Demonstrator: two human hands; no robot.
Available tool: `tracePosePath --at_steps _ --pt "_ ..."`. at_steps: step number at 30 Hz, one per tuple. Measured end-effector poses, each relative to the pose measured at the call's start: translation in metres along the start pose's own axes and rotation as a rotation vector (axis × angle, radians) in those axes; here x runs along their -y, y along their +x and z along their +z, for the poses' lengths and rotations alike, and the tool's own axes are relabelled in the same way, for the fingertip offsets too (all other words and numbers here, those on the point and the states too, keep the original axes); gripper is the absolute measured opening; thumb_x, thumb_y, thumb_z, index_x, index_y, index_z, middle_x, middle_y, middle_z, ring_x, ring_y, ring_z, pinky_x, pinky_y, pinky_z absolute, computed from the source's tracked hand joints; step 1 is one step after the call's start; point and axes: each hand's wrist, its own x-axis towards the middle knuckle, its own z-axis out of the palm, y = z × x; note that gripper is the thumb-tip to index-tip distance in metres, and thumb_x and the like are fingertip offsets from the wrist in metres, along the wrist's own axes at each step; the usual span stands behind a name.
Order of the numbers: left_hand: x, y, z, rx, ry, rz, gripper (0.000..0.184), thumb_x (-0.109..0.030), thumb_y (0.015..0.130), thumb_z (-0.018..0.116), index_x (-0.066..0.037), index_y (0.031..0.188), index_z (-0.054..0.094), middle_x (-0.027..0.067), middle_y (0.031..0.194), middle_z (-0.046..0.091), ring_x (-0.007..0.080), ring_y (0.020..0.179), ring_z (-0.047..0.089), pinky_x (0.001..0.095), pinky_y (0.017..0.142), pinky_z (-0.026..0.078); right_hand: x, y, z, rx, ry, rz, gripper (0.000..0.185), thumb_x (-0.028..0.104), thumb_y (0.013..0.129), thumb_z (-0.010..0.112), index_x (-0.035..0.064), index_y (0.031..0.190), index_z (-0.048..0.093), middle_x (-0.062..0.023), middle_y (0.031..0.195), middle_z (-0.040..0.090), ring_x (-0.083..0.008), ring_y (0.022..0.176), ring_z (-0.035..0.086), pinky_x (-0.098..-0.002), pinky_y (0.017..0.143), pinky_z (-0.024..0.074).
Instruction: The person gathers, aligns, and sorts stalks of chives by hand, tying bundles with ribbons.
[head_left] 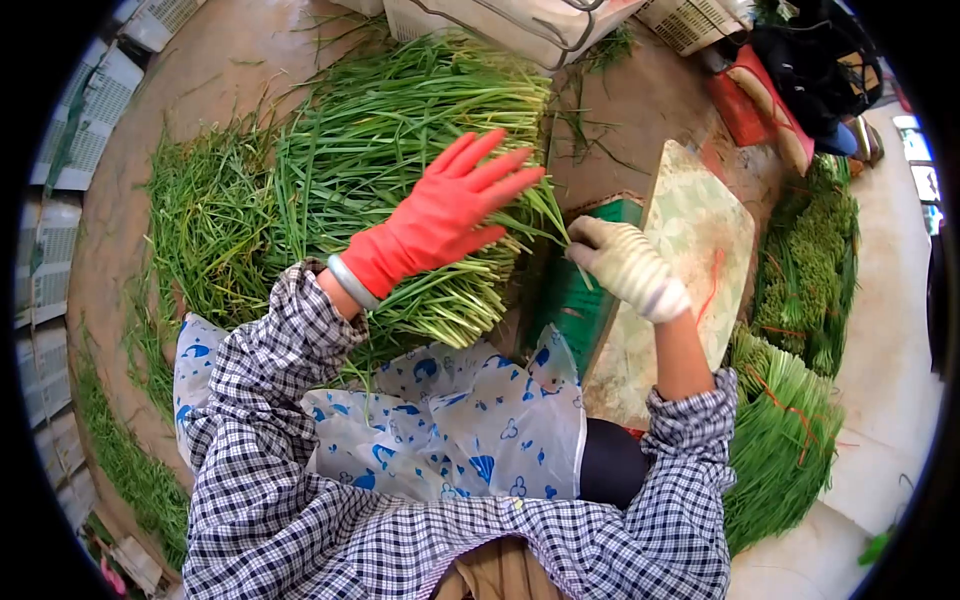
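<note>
Right hand (622, 262) at one o'clock pinches stalks (556, 214), apparently to isolate them from the eleven-o'clock heap (370, 130) below the spread-fingered left hand (440, 212).

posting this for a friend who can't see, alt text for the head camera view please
A red-gloved left hand is spread open above a heap of long green stalks, while the pale-gloved right hand seems to pinch thin green blades beside a stained board. Red-tied green bundles lie at right.
</note>
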Motion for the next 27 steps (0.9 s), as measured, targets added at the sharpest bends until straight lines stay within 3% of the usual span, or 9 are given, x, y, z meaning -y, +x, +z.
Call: tracePosePath --at_steps 4,5,9,12,16,18,20,25,27 --pt "-0.031 0.023 -0.005 0.072 -0.080 0.147 0.058 -0.020 0.080 0.069 -0.014 0.134 0.051 0.0107 0.120 0.061 0.0291 0.117 0.054 0.0493 0.114 0.027 0.048 -0.049 -0.045 -0.019 0.246 0.071 0.021 0.015 0.086 0.060 0.0013 0.101 0.063 -0.0173 0.075 0.060 -0.0272 0.071 0.061 -0.0370 0.070 0.0485" --pt "-0.035 0.024 -0.007 0.092 -0.136 0.141 0.040 -0.015 0.082 0.067 -0.009 0.121 0.061 0.0095 0.091 0.068 0.0265 0.087 0.064 0.0427 0.100 0.044 0.039 -0.056 -0.046 -0.053 0.285 -0.016 0.024 0.013 0.086 0.059 0.0053 0.109 0.063 -0.0145 0.077 0.061 -0.0242 0.071 0.060 -0.0337 0.070 0.0487" --pt "-0.084 0.008 -0.041 -0.138 -0.745 -0.303 0.018 -0.008 0.084 0.066 -0.001 0.101 0.067 0.0136 0.082 0.068 0.0272 0.067 0.064 0.0332 0.061 0.051 0.044 -0.086 -0.064 -0.339 0.791 0.011 0.035 0.009 0.086 0.058 0.0071 0.120 0.059 -0.0106 0.080 0.064 -0.0199 0.075 0.061 -0.0293 0.071 0.0497" --pt "-0.112 -0.004 -0.055 -0.325 -0.515 -0.314 0.015 -0.014 0.084 0.065 -0.005 0.096 0.068 0.0130 0.076 0.065 0.0318 0.068 0.064 0.0370 0.060 0.049 0.022 -0.088 -0.035 -0.306 1.082 -0.366 0.044 0.001 0.087 0.054 0.0014 0.130 0.049 -0.0070 0.084 0.065 -0.0146 0.077 0.062 -0.0262 0.072 0.0516" --pt "-0.143 -0.022 -0.071 -0.353 -0.204 -0.234 0.029 -0.006 0.080 0.070 -0.004 0.109 0.066 0.0114 0.091 0.069 0.0245 0.071 0.064 0.0337 0.065 0.050 0.117 -0.104 -0.029 -0.311 1.108 0.078 0.018 0.015 0.091 0.064 0.0023 0.104 0.067 -0.0008 0.090 0.067 -0.0089 0.081 0.059 -0.0247 0.072 0.0485" --pt "-0.163 -0.032 -0.084 -0.348 -0.555 -0.303 0.044 -0.012 0.083 0.066 -0.005 0.126 0.058 0.0151 0.096 0.066 0.0275 0.076 0.062 0.0348 0.073 0.049 0.115 -0.107 -0.022 -0.327 0.735 -0.121 0.017 0.014 0.093 0.061 0.0021 0.104 0.067 -0.0046 0.086 0.067 -0.0093 0.077 0.059 -0.0267 0.070 0.0491" --pt "-0.171 -0.048 -0.092 -0.207 -1.058 -0.396 0.044 -0.015 0.092 0.060 -0.003 0.133 0.052 0.0115 0.107 0.066 0.0168 0.088 0.063 0.0280 0.079 0.049 0.135 -0.122 -0.029 -0.276 0.675 -0.265 0.018 0.016 0.091 0.064 0.0020 0.102 0.067 -0.0042 0.079 0.065 -0.0098 0.072 0.058 -0.0274 0.067 0.0495" --pt "-0.182 -0.096 -0.124 -0.274 -0.697 -0.452 0.011 -0.008 0.088 0.066 0.000 0.095 0.068 0.0079 0.079 0.067 0.0154 0.070 0.063 0.0289 0.062 0.049 0.175 -0.152 -0.036 -0.367 0.204 -0.408 0.012 0.012 0.081 0.064 0.0038 0.088 0.067 -0.0178 0.073 0.062 -0.0312 0.064 0.062 -0.0346 0.061 0.0498" --pt "-0.179 -0.117 -0.141 -0.314 -0.493 -0.419 0.006 -0.006 0.083 0.069 -0.001 0.087 0.068 0.0089 0.071 0.064 0.0169 0.061 0.061 0.0292 0.055 0.045 0.179 -0.160 -0.043 -0.460 0.194 -0.403 0.010 0.012 0.081 0.063 0.0032 0.086 0.066 -0.0172 0.072 0.062 -0.0292 0.063 0.061 -0.0344 0.060 0.0493"
